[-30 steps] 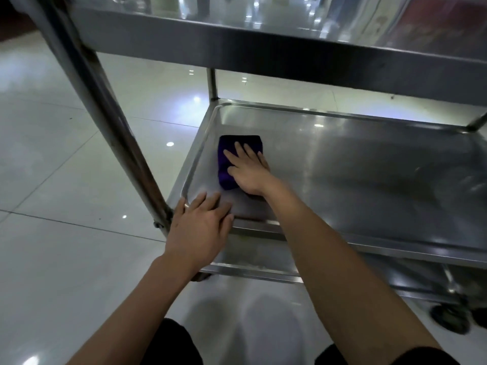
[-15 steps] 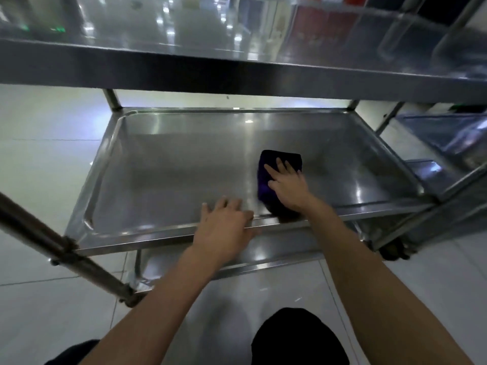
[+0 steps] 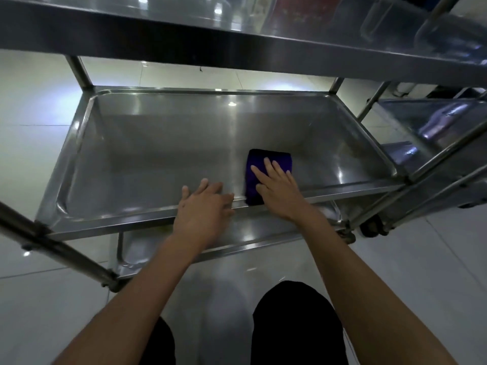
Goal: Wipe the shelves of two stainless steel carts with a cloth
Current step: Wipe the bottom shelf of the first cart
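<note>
Glossy floor tiles surround the cart's middle shelf, mid-wipe. Right hand presses flat on the purple cloth; left hand, released, braces the rim. Next, probably sweep toward unwiped steel.

The right hand presses flat on a folded purple cloth lying on the cart's middle shelf. Just beside it, the left hand rests open on the shelf's near rim.
</note>
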Tool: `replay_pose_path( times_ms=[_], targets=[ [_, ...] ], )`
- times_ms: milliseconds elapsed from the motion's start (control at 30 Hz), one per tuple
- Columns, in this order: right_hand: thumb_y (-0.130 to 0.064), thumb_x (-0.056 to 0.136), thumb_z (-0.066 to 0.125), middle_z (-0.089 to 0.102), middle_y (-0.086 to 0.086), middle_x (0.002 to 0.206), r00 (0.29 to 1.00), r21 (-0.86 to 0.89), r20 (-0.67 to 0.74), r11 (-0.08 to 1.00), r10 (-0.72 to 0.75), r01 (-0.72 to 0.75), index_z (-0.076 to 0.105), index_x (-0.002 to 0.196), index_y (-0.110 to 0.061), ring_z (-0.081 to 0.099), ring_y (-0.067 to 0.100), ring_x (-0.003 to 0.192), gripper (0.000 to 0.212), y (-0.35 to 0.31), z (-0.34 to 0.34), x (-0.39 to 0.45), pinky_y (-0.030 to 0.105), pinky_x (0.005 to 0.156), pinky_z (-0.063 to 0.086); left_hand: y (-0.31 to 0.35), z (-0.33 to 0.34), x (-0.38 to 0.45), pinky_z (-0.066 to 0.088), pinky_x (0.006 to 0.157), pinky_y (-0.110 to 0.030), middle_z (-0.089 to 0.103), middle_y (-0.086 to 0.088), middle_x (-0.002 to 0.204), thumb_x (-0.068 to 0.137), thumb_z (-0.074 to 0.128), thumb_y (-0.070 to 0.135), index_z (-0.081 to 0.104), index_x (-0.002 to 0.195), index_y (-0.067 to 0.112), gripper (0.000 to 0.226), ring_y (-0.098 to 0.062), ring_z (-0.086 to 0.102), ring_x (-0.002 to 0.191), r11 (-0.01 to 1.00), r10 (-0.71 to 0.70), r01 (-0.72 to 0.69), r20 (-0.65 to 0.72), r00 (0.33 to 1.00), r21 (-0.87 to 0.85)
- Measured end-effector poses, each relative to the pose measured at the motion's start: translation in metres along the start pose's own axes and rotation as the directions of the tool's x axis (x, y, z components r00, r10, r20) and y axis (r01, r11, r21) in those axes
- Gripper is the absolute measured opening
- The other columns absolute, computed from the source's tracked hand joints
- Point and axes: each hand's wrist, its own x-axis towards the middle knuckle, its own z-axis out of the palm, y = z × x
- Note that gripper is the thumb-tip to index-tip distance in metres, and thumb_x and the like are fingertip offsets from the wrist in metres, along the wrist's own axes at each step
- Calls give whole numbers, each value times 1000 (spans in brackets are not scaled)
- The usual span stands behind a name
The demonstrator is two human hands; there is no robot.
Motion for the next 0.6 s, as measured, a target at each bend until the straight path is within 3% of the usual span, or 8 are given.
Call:
replay_pose_path(
  times_ms=[167, 367, 600],
  targets=[
    [-39, 105, 22, -9, -4, 168, 998, 39, -14, 997, -68, 68, 10, 158, -39, -11, 14, 153, 55, -37, 15, 1, 38, 120, -9, -39, -6, -12, 24, 116, -58, 43, 6, 149, 98, 54, 46, 57, 135, 40, 38, -27, 30, 146, 1000, -17, 17, -32, 999, 0],
    [-38, 105, 19, -10, -2, 168, 991, 57, -2, 990, -132, 132, 9, 159, -35, -13, 16, 153, 55, -93, 22, 6, 39, 120, -10, -89, -21, -27, 16, 121, -55, 37, 9, 158, 97, 58, 45, 57, 138, 37, 42, -20, 22, 152, 996, -84, 83, -32, 996, -30],
    [-37, 107, 20, -5, 5, 168, 975, 84, -15, 971, -223, 223, 12, 160, -26, -9, 22, 154, 55, -137, 27, 6, 45, 124, -5, -131, -32, -45, 12, 119, -66, 35, 14, 159, 94, 60, 42, 56, 135, 40, 41, -18, 20, 152, 982, -187, 187, -42, 981, -5]
  ],
)
